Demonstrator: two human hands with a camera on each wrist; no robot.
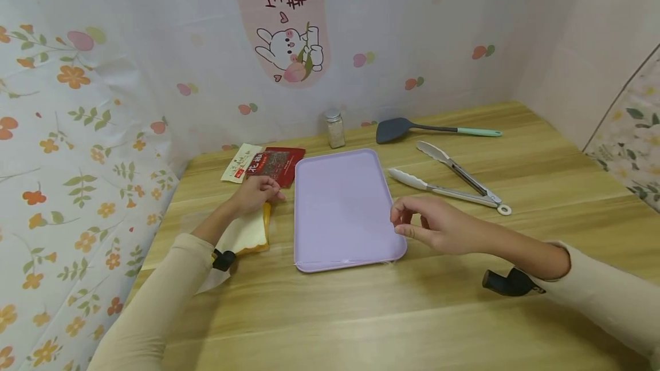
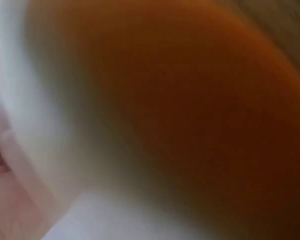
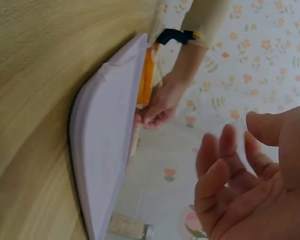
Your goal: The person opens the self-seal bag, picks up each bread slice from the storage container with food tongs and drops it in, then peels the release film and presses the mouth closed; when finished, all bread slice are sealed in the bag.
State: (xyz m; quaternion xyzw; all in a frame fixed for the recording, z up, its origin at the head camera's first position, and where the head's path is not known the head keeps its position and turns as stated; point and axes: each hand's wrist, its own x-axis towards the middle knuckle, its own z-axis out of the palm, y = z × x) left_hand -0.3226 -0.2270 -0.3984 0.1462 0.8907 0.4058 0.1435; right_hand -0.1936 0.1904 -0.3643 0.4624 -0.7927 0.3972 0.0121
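Observation:
Two stacked bread slices [image 1: 242,236] with orange-brown crust lie left of a lilac tray [image 1: 342,210], on clear film. My left hand [image 1: 256,193] is over their far end, its fingers loosely bent beside the tray's left edge; I see nothing held in it. In the left wrist view the crust [image 2: 190,100] is close and blurred, with part of the hand [image 2: 15,200] at the left edge. My right hand [image 1: 433,223] hovers by the tray's right edge. The right wrist view shows its fingers [image 3: 235,165] loosely curled, thumb apart, around nothing.
Behind the left hand lie a red spice packet [image 1: 282,166] and a cream packet [image 1: 241,162]. A glass shaker [image 1: 335,129] stands at the back. A spatula [image 1: 394,130] and spread-open tongs [image 1: 454,190] lie to the right. Patterned cloth walls [image 1: 206,44] border the table [image 1: 319,319].

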